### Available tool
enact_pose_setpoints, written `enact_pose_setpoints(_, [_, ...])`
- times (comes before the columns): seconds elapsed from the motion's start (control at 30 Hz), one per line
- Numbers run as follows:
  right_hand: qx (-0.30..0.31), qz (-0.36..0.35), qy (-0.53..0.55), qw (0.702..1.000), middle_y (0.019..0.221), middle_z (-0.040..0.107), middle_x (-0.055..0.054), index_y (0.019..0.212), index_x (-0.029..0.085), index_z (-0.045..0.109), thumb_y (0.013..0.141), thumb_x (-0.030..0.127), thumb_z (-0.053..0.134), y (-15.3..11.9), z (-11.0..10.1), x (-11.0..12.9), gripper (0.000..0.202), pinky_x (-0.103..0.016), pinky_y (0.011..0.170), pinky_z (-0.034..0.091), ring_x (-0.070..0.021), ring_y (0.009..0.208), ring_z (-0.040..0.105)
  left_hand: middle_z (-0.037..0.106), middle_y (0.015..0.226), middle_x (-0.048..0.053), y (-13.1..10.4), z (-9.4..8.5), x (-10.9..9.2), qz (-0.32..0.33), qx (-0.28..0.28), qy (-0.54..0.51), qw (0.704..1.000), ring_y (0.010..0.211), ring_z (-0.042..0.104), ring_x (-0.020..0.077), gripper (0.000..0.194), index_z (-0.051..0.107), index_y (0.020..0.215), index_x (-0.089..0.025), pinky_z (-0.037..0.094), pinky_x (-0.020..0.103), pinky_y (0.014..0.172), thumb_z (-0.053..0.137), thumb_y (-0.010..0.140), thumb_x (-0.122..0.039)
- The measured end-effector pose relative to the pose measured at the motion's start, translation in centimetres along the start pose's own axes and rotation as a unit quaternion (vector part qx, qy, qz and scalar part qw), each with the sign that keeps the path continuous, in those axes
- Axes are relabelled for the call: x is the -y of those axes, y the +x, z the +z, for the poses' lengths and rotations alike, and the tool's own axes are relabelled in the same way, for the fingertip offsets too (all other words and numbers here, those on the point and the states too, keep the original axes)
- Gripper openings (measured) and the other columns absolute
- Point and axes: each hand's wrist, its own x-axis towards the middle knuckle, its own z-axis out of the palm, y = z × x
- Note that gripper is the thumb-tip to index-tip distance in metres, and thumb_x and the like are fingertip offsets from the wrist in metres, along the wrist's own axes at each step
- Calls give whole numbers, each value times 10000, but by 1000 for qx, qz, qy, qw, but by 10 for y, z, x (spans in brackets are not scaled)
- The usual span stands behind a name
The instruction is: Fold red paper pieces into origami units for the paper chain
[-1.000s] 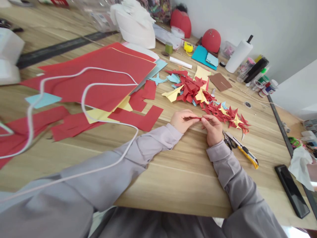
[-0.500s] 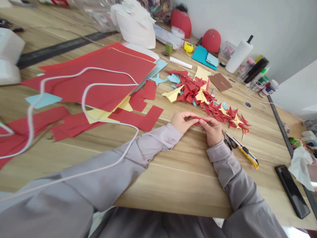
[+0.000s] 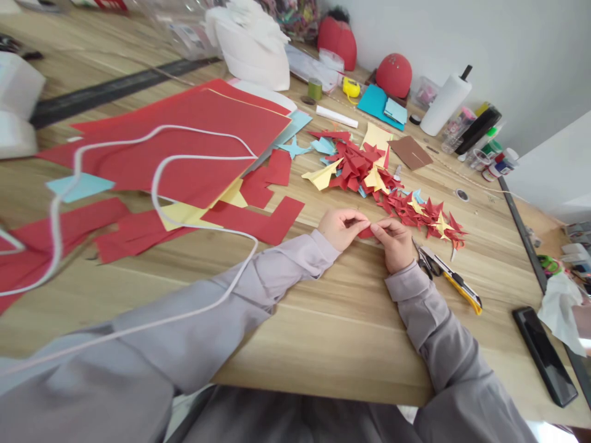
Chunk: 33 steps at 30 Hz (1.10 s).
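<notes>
Between my fingertips is a small piece of red paper (image 3: 366, 233), mostly covered by the fingers, so its exact shape is hidden. My left hand (image 3: 340, 228) pinches it from the left, thumb against forefinger. From the other side my right hand (image 3: 395, 242) is closed on its right end. Just beyond the hands lies a heap of folded paper stars (image 3: 353, 166), mostly red with some yellow and blue. A row of red stars (image 3: 415, 212) trails off it to the right. Scissors (image 3: 428, 264) and a yellow utility knife (image 3: 457, 283) lie right of my right hand.
Large red paper sheets (image 3: 194, 141) and red offcuts (image 3: 277, 224) cover the left side. A white cable (image 3: 207, 157) loops over them and my left sleeve. A black phone (image 3: 545, 357) lies at right. Bottles (image 3: 501, 166) and a white roll (image 3: 447, 104) stand along the wall.
My fingers have shifted slightly on the red paper, and more of it now shows below the fingertips. The arms and everything else on the table stay put.
</notes>
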Motion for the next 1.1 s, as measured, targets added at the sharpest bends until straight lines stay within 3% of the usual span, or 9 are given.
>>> enact_pose_setpoints(0.13, [-3, 11, -8, 1000, 548, 567, 36, 641, 186, 630, 641, 327, 675, 0, 0, -1, 147, -226, 478, 372, -76, 474, 444, 635, 659, 34, 0, 0, 1, -3, 5, -4, 1000, 638, 571, 137, 156, 648, 669, -138, 470, 264, 618, 603, 679, -287])
enact_pose_setpoints(0.33, [-49, 29, 31, 998, 568, 564, 39, 715, 189, 616, 610, 353, 692, 2, -1, -8, 209, -223, 450, 374, -75, 462, 448, 657, 677, 36, 4, 2, 3, -41, -54, -53, 996, 633, 572, 137, 203, 653, 693, -141, 475, 269, 621, 650, 631, -334])
enact_pose_setpoints(0.7, [-11, 16, 7, 1000, 576, 561, 33, 678, 192, 627, 630, 347, 679, 0, -1, -4, 170, -218, 447, 377, -74, 476, 439, 640, 623, 29, 3, -1, 3, -47, -6, -22, 999, 583, 548, 127, 181, 656, 658, -141, 444, 254, 565, 655, 621, -319])
enact_pose_setpoints(0.9, [-8, 7, 7, 1000, 596, 550, 36, 631, 196, 617, 619, 349, 683, 0, -1, -3, 167, -225, 462, 380, -78, 494, 445, 631, 648, 25, 3, -2, 1, -17, 17, -9, 1000, 607, 543, 121, 149, 650, 651, -139, 441, 252, 604, 618, 648, -285])
enact_pose_setpoints(1.1, [-33, 21, 17, 999, 552, 548, 43, 628, 192, 614, 613, 357, 688, 2, -1, -5, 181, -230, 458, 367, -79, 472, 440, 647, 654, 31, 4, 0, 2, -38, -31, -43, 998, 608, 559, 131, 168, 657, 669, -144, 464, 263, 598, 652, 616, -303])
